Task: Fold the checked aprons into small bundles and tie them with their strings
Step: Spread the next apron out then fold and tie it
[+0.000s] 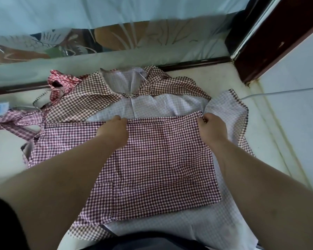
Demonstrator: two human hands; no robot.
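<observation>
Red-checked cloth lies bunched at the far left, a spare apron (61, 81) waiting on the pale floor (5, 154). The left hand (116, 126) curls its fingers over the far edge of the apron (161, 159) spread in the middle, and the right hand (212, 126) pinches that edge's corner, probably to keep the doubled panel taut and square for the next fold. A white cable (278, 91) trails off at the right, clear of the work.

Checked apron (163, 159) folded over (pale lining showing), lying flat.
</observation>
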